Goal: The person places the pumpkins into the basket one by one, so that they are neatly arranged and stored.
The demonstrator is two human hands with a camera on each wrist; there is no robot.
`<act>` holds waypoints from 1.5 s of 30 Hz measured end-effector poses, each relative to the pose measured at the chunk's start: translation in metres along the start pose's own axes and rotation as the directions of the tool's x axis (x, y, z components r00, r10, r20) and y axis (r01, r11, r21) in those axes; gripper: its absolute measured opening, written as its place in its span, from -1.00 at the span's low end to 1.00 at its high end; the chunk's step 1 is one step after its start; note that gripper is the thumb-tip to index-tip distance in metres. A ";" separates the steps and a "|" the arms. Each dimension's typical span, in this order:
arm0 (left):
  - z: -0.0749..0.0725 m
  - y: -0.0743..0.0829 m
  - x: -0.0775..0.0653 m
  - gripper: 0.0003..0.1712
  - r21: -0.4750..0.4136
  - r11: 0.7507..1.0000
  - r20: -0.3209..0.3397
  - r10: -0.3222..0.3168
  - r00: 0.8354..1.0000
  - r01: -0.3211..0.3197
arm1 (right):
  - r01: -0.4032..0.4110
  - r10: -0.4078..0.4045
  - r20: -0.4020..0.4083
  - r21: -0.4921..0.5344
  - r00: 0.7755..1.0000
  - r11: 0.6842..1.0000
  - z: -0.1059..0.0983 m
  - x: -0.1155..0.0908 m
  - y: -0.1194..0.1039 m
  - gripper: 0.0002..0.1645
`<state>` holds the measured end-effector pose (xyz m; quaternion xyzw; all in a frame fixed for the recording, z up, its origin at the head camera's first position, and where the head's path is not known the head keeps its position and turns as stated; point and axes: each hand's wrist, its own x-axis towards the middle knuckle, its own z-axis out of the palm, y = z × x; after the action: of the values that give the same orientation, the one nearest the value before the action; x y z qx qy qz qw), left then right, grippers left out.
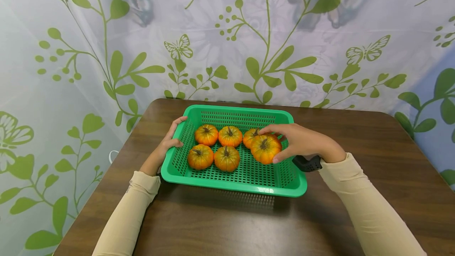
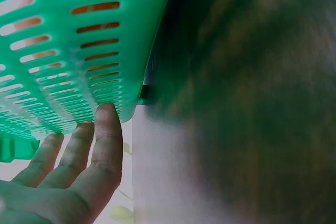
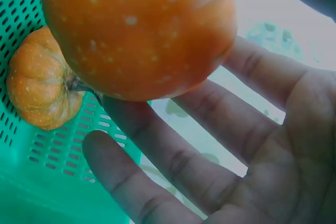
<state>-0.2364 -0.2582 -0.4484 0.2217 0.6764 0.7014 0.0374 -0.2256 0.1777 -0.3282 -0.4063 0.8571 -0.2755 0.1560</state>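
My right hand (image 1: 302,141) holds a small orange pumpkin (image 1: 266,149) between thumb and fingers, over the right part of a green plastic basket (image 1: 227,187). In the right wrist view this pumpkin (image 3: 142,35) rests against the fingers, above another pumpkin (image 3: 42,82) in the basket. My left hand (image 1: 163,147) grips the basket's left rim, thumb over the edge; in the left wrist view its fingers (image 2: 107,145) lie along the slotted outer wall. Inside the basket sit several pumpkins: a back row, whose rightmost one (image 1: 249,136) is partly hidden, and a front row (image 1: 226,159).
The basket stands on a dark brown wooden table (image 1: 199,220), near its far edge. Behind and to the left hangs a pale curtain (image 1: 199,23) printed with green leaves and butterflies. A black band (image 1: 307,164) sits at the right wrist.
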 end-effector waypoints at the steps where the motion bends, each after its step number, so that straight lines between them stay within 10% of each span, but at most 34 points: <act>1: 0.000 0.000 0.000 0.11 0.001 1.000 0.000 0.002 1.000 -0.002 | -0.002 0.002 0.011 -0.003 1.000 1.000 0.000 0.002 0.000 -0.11; 45: 0.001 0.000 0.000 0.08 -0.029 1.000 0.010 -0.005 1.000 0.005 | -0.147 0.180 0.303 -0.128 0.936 0.981 0.029 0.057 0.005 -0.16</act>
<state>-0.2359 -0.2575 -0.4487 0.2229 0.6667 0.7098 0.0459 -0.2498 0.1258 -0.3563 -0.3797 0.8653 -0.1491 0.2913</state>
